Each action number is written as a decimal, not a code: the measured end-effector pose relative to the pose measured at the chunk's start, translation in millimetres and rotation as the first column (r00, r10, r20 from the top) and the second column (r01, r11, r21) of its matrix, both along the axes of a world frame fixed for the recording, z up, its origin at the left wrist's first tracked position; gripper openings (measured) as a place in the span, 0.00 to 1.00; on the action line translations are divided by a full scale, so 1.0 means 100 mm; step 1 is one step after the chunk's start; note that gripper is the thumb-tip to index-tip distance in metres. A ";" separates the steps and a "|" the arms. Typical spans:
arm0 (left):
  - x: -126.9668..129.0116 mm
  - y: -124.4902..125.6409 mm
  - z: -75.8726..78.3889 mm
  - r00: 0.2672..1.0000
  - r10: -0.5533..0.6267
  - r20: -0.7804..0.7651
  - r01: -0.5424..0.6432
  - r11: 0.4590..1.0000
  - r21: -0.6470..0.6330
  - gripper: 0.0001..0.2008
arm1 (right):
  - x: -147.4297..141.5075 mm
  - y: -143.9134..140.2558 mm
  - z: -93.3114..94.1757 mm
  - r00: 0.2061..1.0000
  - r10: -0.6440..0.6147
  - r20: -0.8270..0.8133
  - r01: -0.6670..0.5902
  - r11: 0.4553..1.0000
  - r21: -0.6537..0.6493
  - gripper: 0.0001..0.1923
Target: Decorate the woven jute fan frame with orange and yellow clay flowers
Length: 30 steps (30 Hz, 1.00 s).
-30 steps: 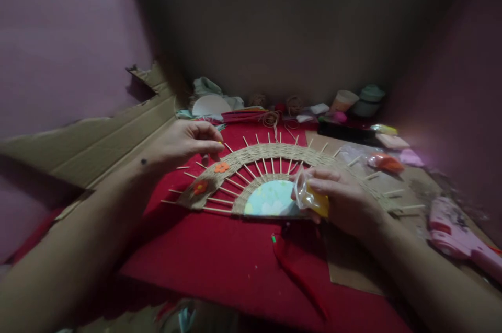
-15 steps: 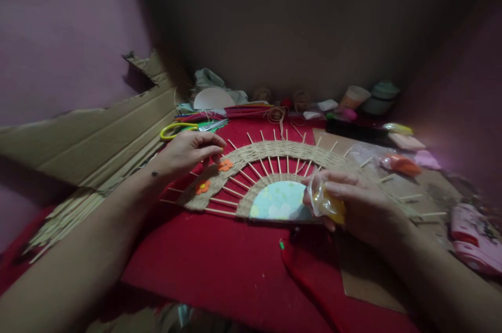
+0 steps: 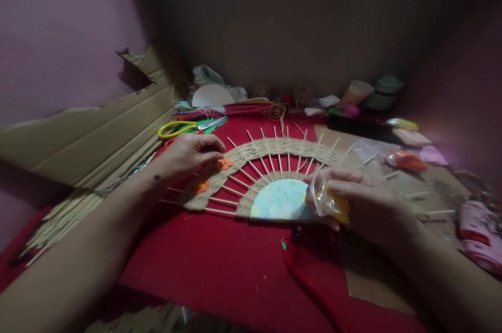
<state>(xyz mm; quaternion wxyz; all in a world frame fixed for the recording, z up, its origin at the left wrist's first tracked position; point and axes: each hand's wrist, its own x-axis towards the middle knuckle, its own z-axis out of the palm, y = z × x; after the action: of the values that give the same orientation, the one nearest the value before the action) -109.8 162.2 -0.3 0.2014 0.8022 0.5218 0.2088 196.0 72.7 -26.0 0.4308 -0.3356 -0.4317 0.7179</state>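
dim room; pinkish walls (image 3: 58, 24); red cloth (image 3: 219, 260) underfoot

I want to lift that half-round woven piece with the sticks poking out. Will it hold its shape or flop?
The woven fan probably stays fairly stiff, since wooden sticks run through the weave like ribs. It looks light: thin cord and a paper centre. The bare stick tips may snap or snag if gripped there.

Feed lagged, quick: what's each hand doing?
Left hand: fingers pinched at the orange flower.
Right hand: closed, holding small plastic bag.
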 end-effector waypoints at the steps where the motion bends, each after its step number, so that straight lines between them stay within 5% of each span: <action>1: 0.00 0.00 0.00 1.000 -0.006 -0.023 0.006 1.000 0.011 0.10 | 0.00 0.00 0.00 1.000 0.001 0.004 -0.001 1.000 -0.003 0.10; 10: 0.01 0.05 -0.09 0.983 -0.155 -0.095 0.158 0.987 0.033 0.12 | -0.01 0.01 0.03 1.000 -0.016 0.013 0.016 1.000 -0.016 0.11; 23: -0.01 0.04 -0.08 0.958 -0.187 -0.215 0.207 0.976 0.071 0.13 | -0.01 -0.01 0.05 1.000 -0.009 0.025 0.009 1.000 -0.025 0.10; 30: -0.04 0.02 0.00 0.959 -0.074 -0.273 0.113 0.985 0.131 0.13 | 0.00 -0.01 0.05 1.000 -0.012 0.019 0.012 0.999 -0.032 0.10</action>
<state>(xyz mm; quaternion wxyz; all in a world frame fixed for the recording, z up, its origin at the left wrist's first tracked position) -113.6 164.5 -0.7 0.0799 0.8594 0.4889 0.1264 196.0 71.9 -21.3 0.4254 -0.3519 -0.4222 0.7190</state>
